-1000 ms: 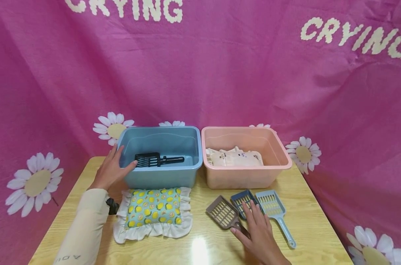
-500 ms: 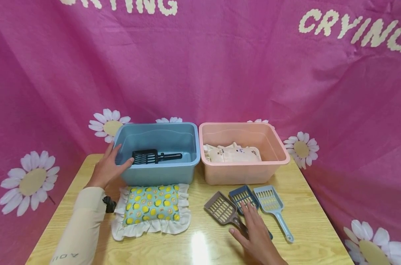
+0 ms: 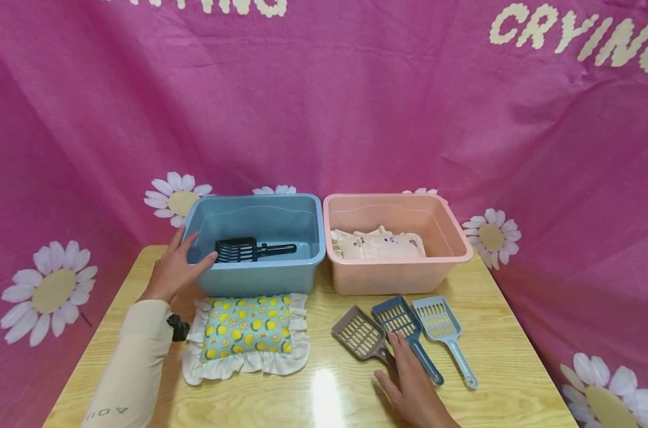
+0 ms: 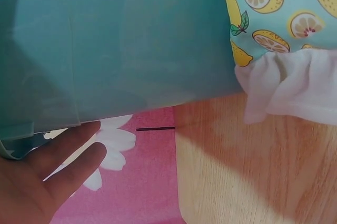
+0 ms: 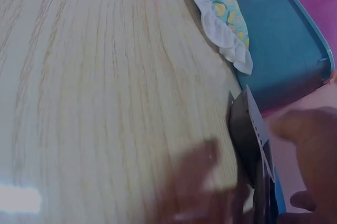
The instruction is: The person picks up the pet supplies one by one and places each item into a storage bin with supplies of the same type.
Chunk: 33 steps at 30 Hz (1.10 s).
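My left hand (image 3: 169, 270) lies spread over the left front corner of a blue plastic bin (image 3: 265, 279), thumb at the front rim and fingers along the left side. In the left wrist view, two fingers (image 4: 76, 142) lie nearly straight along its outer wall. A black slotted litter scoop (image 3: 238, 249) lies inside that bin. My right hand (image 3: 412, 386), fingers extended, is over the handle of a brown litter scoop (image 3: 361, 336) and overlaps the lower edge of a navy litter scoop (image 3: 401, 315). A light blue litter scoop (image 3: 436, 318) lies to the right.
Beside the blue bin stands a pink bin (image 3: 393, 279) holding a cream cushion (image 3: 380, 245). A lemon-print cushion (image 3: 246, 327) with white ruffles lies in front of the blue bin. A pink floral cloth (image 3: 324, 107) hangs behind the wooden table (image 3: 249, 404).
My right hand has drawn back toward the near edge, uncovering more of the navy scoop and its handle. The left hand stays at the bin's corner. The head view has shifted slightly.
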Available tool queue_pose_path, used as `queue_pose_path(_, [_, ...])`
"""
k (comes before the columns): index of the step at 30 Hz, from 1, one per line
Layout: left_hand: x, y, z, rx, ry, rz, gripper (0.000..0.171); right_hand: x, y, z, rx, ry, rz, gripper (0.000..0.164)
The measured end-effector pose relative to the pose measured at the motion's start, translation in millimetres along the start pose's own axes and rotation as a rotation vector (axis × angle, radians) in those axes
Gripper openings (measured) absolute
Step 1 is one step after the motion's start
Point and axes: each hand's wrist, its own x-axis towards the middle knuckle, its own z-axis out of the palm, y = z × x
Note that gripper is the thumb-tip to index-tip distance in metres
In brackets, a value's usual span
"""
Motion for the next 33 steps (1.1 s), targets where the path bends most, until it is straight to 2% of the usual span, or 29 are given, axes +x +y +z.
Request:
queue_pose_path(6, [3.1, 2.0, 1.2, -0.009, 0.005, -0.007, 0.088, 1.3, 2.6, -1.0, -0.009, 0.028, -0.018, 0.075])
queue_pose_path(14, [2.1, 1.3, 0.2, 0.004, 0.007, -0.016, 0.088, 2.8, 1.2, -0.4, -0.006, -0.022, 0.056, 0.076])
queue_pose_path(19, [1.4, -0.1, -0.2, 0.007, 0.011, -0.015, 0.087, 2.4, 0.7, 0.5, -0.009, -0.038, 0.067, 0.078])
queue_pose_path(24, [0.0, -2.5, 0.5, -0.001, 0.02, -0.016, 0.087, -0.3, 1.7, 2.6, -0.021, 0.001, 0.05, 0.079])
queue_pose_path(33, [0.7, -0.8, 1.6, -0.013, 0.007, -0.027, 0.088, -2.2, 6.3, 6.5, -0.025, 0.043, 0.069, 0.076])
